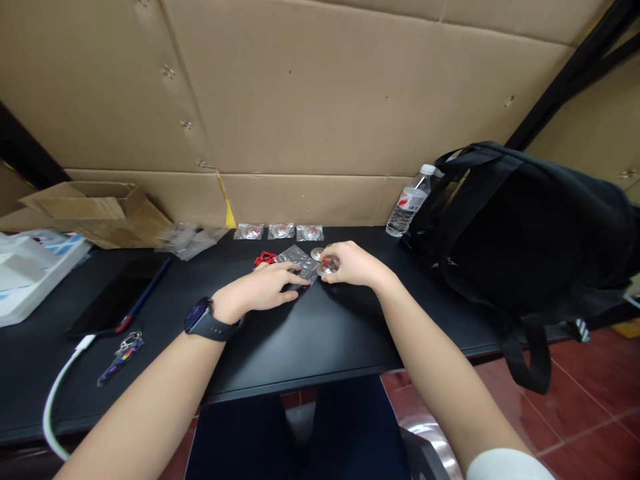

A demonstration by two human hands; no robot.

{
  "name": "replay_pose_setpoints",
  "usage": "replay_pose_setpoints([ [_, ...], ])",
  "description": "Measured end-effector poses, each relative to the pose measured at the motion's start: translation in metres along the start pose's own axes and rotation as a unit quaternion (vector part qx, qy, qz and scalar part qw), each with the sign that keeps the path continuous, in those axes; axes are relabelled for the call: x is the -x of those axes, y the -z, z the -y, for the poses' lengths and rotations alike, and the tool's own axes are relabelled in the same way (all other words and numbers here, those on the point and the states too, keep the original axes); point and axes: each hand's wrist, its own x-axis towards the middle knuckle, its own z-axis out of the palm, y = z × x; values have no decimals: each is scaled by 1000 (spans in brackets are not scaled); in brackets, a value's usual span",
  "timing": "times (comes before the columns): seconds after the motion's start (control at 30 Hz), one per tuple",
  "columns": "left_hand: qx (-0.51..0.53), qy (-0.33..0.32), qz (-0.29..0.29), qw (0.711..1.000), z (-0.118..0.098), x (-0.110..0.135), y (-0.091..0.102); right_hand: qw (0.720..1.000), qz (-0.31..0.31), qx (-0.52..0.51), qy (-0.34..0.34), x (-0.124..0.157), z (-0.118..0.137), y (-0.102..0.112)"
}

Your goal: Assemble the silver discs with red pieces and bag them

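Note:
My right hand (pixel 356 264) pinches a small shiny metal disc with a red cord (pixel 326 268) between thumb and fingers, just above the black table. Beside it, partly behind the fingers, lies another metal disc (pixel 316 253). My left hand (pixel 265 287), with a dark watch at the wrist, rests with fingers spread on a clear plastic bag (pixel 296 256); its fingertips reach close to the held disc. Red cords (pixel 265 258) lie in a small heap behind the left hand. Farther back, three clear packets (pixel 281 231) in a row each hold metal and red pieces.
A water bottle (pixel 411 201) and a black backpack (pixel 530 247) stand on the right. To the left are a cardboard box (pixel 100 210), loose plastic bags (pixel 190 240), a phone (pixel 120 293) with a white cable (pixel 55 393), a keychain (pixel 121 358) and a white tray (pixel 43 287). Cardboard walls the back.

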Motion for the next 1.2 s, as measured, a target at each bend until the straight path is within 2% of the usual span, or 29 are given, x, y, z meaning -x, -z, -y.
replay_pose_setpoints([
  [0.23, 20, -26, 7, 999, -3, 3, -1, 998, 27, 39, -36, 4, 12, -4],
  [0.37, 31, -19, 30, 999, -3, 5, -1, 998, 36, 47, -6, 1, 16, -10],
  [0.5, 55, -17, 35, 998, -1, 5, -1, 999, 20, 41, 29, -2, 14, -12],
  [0.73, 67, -41, 32, 996, 0, 4, 0, 993, 80, -42, 75, -4, 2, -15],
  [0.87, 67, -38, 32, 997, 0, 4, 0, 998, 26, -9, 65, -6, 3, -22],
  [1.0, 61, -17, 18, 998, 1, 5, 0, 998, -30, 49, 3, -8, 8, -25],
  [1.2, 42, 7, 24, 999, 2, 6, -1, 994, -64, 84, -33, -10, 10, -27],
])
